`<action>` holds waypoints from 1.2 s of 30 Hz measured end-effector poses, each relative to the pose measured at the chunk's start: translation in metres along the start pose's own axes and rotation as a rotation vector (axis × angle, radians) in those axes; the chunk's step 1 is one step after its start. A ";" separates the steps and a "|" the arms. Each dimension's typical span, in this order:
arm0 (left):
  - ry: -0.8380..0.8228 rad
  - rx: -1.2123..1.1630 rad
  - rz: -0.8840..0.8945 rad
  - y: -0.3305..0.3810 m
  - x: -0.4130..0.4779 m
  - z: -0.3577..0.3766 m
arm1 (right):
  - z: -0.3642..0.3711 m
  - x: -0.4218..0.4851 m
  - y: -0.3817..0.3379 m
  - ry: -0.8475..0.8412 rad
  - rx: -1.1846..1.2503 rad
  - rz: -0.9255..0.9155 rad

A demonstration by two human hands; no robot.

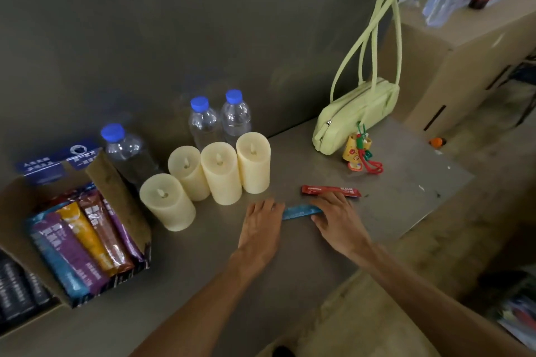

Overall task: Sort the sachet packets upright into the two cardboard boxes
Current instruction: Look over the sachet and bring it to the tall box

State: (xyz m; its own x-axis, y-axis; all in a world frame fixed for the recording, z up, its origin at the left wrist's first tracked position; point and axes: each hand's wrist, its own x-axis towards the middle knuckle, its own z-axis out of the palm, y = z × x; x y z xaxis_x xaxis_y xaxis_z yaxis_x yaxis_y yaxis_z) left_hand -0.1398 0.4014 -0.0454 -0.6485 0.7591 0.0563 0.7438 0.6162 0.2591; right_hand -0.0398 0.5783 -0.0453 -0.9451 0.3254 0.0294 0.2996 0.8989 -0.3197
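Observation:
A blue sachet (300,211) lies flat on the grey table between my hands. My left hand (261,229) rests palm down at its left end, fingers touching it. My right hand (338,216) covers its right end, fingers bent over it. A red sachet (330,191) lies flat just beyond my right hand. At the left an open cardboard box (116,182) holds several sachets (84,243) leaning in a row: blue, purple, yellow, brown. A second box (17,295) with dark packets shows at the far left edge.
Several cream LED candles (220,174) stand between the box and my hands, with three blue-capped water bottles (204,122) behind them. A pale green handbag (355,114) with a charm sits at the back right. The table's edge runs close on the right.

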 end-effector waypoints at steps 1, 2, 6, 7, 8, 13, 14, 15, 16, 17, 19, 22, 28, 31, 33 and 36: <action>-0.006 -0.021 -0.006 -0.002 -0.002 -0.001 | -0.001 0.000 0.000 -0.015 0.008 -0.004; -0.003 -0.056 -0.013 -0.003 -0.005 -0.004 | -0.002 0.001 -0.001 -0.034 0.012 -0.006; 0.034 -0.420 -0.191 -0.005 -0.021 -0.036 | -0.011 -0.002 -0.014 -0.067 0.124 -0.021; 0.056 -0.477 -0.233 -0.009 -0.026 -0.045 | -0.015 -0.004 -0.020 -0.084 0.182 -0.010; 0.079 -0.524 -0.271 -0.013 -0.030 -0.054 | -0.020 -0.005 -0.027 -0.100 0.269 0.017; 0.175 -0.709 -0.385 -0.036 -0.054 -0.086 | -0.040 -0.003 -0.063 -0.083 0.751 0.117; 0.195 -0.737 -0.397 -0.039 -0.059 -0.090 | -0.040 -0.003 -0.068 -0.089 0.805 0.133; 0.210 -0.767 -0.408 -0.043 -0.062 -0.093 | -0.040 -0.002 -0.074 -0.101 0.866 0.144; 0.213 -0.800 -0.418 -0.046 -0.065 -0.096 | -0.039 -0.002 -0.078 -0.115 0.932 0.154; 0.206 -0.827 -0.426 -0.049 -0.068 -0.099 | -0.039 -0.002 -0.083 -0.123 1.002 0.163; 0.180 -0.868 -0.429 -0.055 -0.074 -0.103 | -0.042 -0.002 -0.091 -0.118 1.118 0.178; 0.156 -0.929 -0.422 -0.063 -0.084 -0.107 | -0.046 -0.001 -0.099 -0.120 1.204 0.202; 0.166 -0.896 -0.425 -0.073 -0.102 -0.118 | -0.049 0.003 -0.114 -0.153 1.041 0.144; 0.332 -0.945 -0.490 -0.078 -0.109 -0.137 | -0.042 0.003 -0.128 -0.357 0.800 0.029; 0.403 -1.006 -0.510 -0.081 -0.114 -0.152 | -0.031 0.000 -0.147 -0.435 0.716 -0.036; 0.448 -1.086 -0.528 -0.090 -0.128 -0.166 | -0.013 -0.005 -0.187 -0.443 0.691 -0.087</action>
State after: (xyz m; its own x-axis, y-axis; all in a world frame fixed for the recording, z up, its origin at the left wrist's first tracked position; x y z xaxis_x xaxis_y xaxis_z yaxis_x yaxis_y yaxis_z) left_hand -0.1507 0.2137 0.0836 -0.9771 0.2104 -0.0310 0.0059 0.1726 0.9850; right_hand -0.0892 0.4125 0.0268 -0.9684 -0.0126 -0.2491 0.2119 0.4852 -0.8484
